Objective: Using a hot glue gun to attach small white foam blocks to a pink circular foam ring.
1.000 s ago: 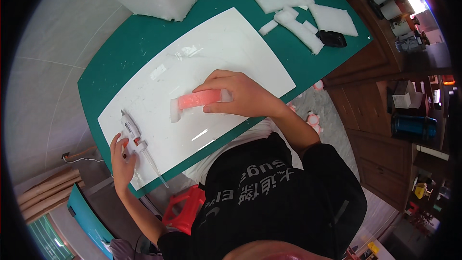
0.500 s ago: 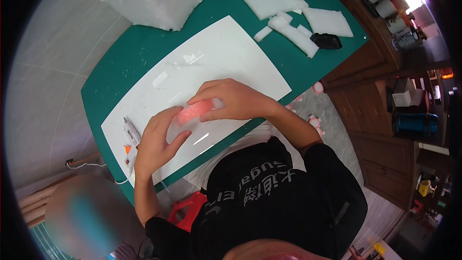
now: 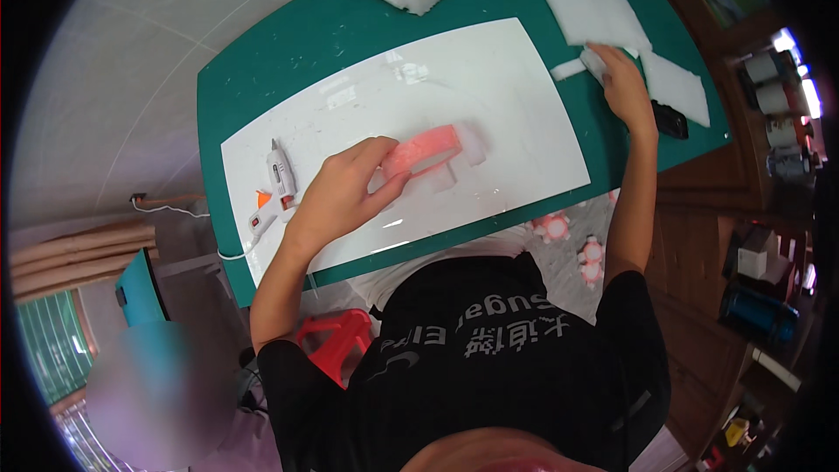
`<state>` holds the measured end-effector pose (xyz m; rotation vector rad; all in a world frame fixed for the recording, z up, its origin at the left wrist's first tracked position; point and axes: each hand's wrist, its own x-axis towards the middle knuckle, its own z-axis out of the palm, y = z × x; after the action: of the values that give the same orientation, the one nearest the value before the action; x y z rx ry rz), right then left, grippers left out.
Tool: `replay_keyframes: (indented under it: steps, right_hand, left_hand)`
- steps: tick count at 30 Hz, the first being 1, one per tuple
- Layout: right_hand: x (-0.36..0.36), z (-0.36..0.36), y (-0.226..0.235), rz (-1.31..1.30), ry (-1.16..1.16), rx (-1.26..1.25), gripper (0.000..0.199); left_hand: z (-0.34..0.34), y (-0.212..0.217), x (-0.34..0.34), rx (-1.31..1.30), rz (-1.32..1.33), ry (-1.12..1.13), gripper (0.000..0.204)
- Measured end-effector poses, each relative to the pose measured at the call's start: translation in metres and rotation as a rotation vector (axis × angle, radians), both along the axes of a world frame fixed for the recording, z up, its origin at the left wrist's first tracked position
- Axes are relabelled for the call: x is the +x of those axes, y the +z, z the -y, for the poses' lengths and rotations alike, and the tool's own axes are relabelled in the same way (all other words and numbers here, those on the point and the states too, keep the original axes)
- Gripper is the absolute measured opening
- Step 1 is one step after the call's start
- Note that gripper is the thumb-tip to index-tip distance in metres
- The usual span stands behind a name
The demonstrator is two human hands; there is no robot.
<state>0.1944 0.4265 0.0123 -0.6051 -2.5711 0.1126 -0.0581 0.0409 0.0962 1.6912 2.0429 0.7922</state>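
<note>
Pale grey Latin letters and East Asian characters (image 3: 516,323) across a black short-sleeved cloth T-shirt (image 3: 524,385), small dark marking on a white plastic glue gun (image 3: 280,175), illegible.

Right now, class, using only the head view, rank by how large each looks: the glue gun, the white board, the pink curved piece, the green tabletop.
1. Green tabletop
2. White board
Unranked below these: glue gun and pink curved piece; their shapes differ and they look too alike in size.
</note>
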Motion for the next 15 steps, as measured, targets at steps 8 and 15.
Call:
replay_keyframes:
  steps: [8,15]
  right_hand:
    - [-0.010,0.054,0.038,-0.122,-0.150,-0.294,0.048]
    - [-0.035,0.196,0.086,-0.355,0.305,-0.517,0.047]
  left_hand:
    - [0.004,0.001,-0.001,-0.010,0.009,0.022,0.034]
    - [-0.003,0.003,0.006,-0.005,-0.044,0.000,0.033]
